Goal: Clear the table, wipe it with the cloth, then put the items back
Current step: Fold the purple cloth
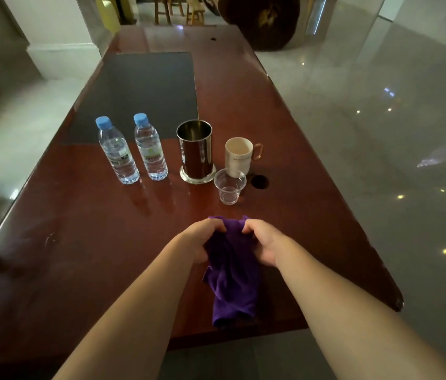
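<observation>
A purple cloth (233, 278) hangs crumpled over the near part of the dark red wooden table (84, 242). My left hand (202, 239) and my right hand (263, 242) each grip its upper edge, close together. Beyond them, in a row from left to right, stand two clear water bottles with blue caps (117, 152) (150, 148), a tall shiny metal canister (195, 152) on a glass base and a white mug (239, 156) with a gold handle. A clear plastic cup (229, 186) stands in front of the mug.
A dark grey mat (145, 89) lies on the table behind the bottles. A round cable hole (259, 181) sits right of the plastic cup. Glossy tiled floor surrounds the table. Wooden stools and a large dark round object stand beyond the far end.
</observation>
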Demonstrator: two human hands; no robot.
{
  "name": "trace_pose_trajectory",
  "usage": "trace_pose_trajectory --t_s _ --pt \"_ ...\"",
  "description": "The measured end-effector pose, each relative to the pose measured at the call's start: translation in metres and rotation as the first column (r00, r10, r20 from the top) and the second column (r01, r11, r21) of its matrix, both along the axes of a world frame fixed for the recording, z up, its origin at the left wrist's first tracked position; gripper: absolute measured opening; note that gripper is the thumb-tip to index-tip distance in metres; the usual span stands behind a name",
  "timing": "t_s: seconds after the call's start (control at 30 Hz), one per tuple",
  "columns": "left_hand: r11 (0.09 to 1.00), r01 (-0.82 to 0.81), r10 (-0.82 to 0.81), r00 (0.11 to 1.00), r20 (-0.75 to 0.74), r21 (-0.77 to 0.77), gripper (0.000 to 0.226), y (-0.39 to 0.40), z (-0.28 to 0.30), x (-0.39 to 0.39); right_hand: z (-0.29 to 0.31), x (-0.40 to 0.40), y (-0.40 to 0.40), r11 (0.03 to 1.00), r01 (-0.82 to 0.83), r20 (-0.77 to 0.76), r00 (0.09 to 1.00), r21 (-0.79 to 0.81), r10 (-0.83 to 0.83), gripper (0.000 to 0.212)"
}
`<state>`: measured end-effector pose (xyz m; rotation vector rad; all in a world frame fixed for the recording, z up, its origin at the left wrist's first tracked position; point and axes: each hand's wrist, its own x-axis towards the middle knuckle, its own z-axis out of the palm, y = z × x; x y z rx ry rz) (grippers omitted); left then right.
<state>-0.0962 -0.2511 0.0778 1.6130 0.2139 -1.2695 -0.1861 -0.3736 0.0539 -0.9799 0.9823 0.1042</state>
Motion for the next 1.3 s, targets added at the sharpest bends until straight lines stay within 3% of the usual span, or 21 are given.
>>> trace_pose_trajectory --t_s 0.2,0.47,0.7,0.8,0.9,1.03,1.13,1.3 --pt "0.994 -0.054 0.065 0.991 0.114 -0.093 0.014 0.021 0.053 0.014 0.047 0.009 -0.002 0.994 -0.107 0.142 0.985 0.018 0.103 0.028" --pt "0.980 -0.070 0.107 0.974 0.200 -0.184 0.028 0.058 0.118 0.016 0.101 0.035 0.019 0.972 -0.207 0.228 0.947 -0.110 0.228 0.030" --pt "0.965 -0.187 0.232 0.936 0.265 -0.184 0.040 0.101 0.142 0.023 0.131 0.064 0.051 0.916 -0.365 0.240 0.886 -0.164 0.396 0.032" --pt "0.954 -0.237 0.283 0.915 0.288 -0.185 0.039 0.126 0.146 0.032 0.137 0.082 0.075 0.898 -0.409 0.235 0.868 -0.164 0.438 0.024" --pt "0.942 -0.287 0.329 0.889 0.317 -0.173 0.032 0.158 0.152 0.041 0.142 0.103 0.106 0.866 -0.462 0.231 0.836 -0.192 0.497 0.031" --pt "0.925 -0.349 0.381 0.855 0.352 -0.152 0.029 0.213 0.163 0.054 0.152 0.131 0.159 0.817 -0.540 0.256 0.776 -0.203 0.576 0.026" --pt "0.870 -0.435 0.491 0.807 0.329 -0.233 0.026 0.258 0.167 0.057 0.158 0.151 0.203 0.767 -0.604 0.286 0.712 -0.217 0.642 0.023" --pt "0.775 -0.571 0.632 0.709 0.313 -0.272 0.040 0.341 0.165 0.060 0.165 0.180 0.291 0.674 -0.712 0.380 0.579 -0.196 0.721 0.030"
